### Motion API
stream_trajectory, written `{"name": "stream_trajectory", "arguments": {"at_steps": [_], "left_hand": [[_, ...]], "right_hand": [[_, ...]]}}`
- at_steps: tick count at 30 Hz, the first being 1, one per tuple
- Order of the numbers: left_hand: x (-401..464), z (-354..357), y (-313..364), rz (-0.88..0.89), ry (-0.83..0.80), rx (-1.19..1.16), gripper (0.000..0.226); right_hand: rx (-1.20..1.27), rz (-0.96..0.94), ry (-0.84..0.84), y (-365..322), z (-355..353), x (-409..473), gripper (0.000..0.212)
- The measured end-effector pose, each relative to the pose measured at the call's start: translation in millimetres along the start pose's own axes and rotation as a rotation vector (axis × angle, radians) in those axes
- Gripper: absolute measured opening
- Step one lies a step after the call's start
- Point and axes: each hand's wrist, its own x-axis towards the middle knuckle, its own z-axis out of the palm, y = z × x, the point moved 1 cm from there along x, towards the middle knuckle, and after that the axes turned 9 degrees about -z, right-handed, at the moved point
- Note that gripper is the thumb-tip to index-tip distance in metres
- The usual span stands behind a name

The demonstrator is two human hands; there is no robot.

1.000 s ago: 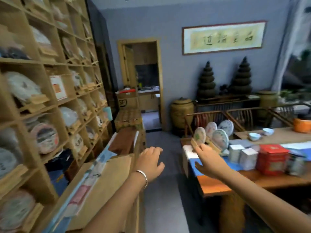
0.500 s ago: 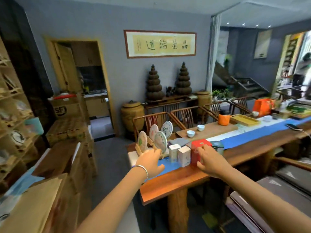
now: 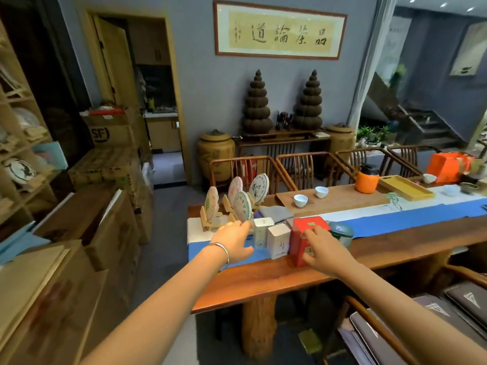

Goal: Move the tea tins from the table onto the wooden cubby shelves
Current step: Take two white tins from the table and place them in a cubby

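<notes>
While the red tea tin (image 3: 307,239) stands near the tabletop's (image 3: 276,280) front left edge, it is touched by the right hand (image 3: 322,248), fingers loosely spread. Two white tins (image 3: 271,237) are set just left; the left hand (image 3: 233,242) is held open beside them, grasping nothing.

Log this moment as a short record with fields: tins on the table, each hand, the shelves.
tins: two white tins, red tin, dark green round tin, grouped on the blue runner
left hand: left hand open, reaching beside the nearer white tin's neighbour, contact unclear
right hand: right hand fingers on the red tin's front, grip not clear
shelves: wooden cubby shelves at far left, holding wrapped tea cakes
</notes>
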Motion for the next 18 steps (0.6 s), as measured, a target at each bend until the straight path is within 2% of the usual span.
{"name": "stream_trajectory", "arguments": {"at_steps": [4, 9, 15, 18], "left_hand": [[41.5, 22.5, -1.7, -0.009, -0.047, 0.012, 0.058], [130.9, 58.7, -13.9, 0.016, -0.091, -0.001, 0.071], [241.6, 111.6, -25.7, 0.086, -0.221, -0.042, 0.069], [284.5, 132.5, -30.9, 0.116, -0.278, -0.031, 0.073]], "right_hand": [[0.006, -0.008, -0.052, 14.3, 32.3, 41.6, 0.043], [-0.022, -0.039, -0.113, 41.0, 74.2, 113.9, 0.045], [-0.075, -0.033, -0.278, 88.4, 118.8, 198.5, 0.048], [-0.137, -0.05, -0.328, 107.7, 132.8, 234.6, 0.041]]}}
